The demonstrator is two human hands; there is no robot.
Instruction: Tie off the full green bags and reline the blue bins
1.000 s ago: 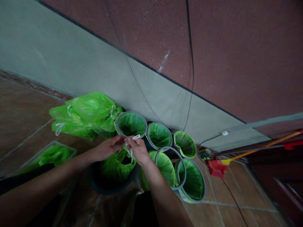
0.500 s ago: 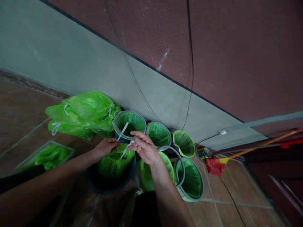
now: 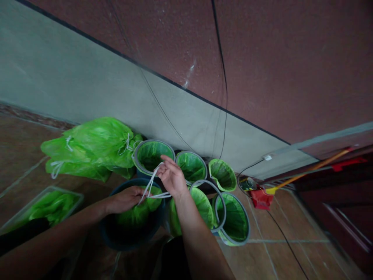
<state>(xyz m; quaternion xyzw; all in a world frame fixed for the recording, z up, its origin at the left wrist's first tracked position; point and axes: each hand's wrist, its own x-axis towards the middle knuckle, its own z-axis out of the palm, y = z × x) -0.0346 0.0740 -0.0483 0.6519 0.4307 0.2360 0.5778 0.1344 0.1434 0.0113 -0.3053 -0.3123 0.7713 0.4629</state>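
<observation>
A dark round bin (image 3: 116, 243) stands on the floor in front of me with a green plastic bag (image 3: 136, 214) inside it. My left hand (image 3: 125, 199) is closed on the gathered top of this bag, pressing it down. My right hand (image 3: 171, 179) is raised just above and to the right, fingers partly spread, with the bag's white drawstring (image 3: 151, 182) looped round them and stretched taut back to the bag's neck.
Several grey-rimmed bins lined with green bags (image 3: 153, 155) cluster against the wall. Tied green bags (image 3: 93, 146) lie at the left. A clear tub (image 3: 17, 219) holds more green plastic. A red dustpan (image 3: 260, 198) and an orange broom handle (image 3: 309, 169) lie at right.
The right hand has lifted away and pulled the white drawstring out long and taut. The left hand dropped lower onto the bag's neck. The view shifted slightly.
</observation>
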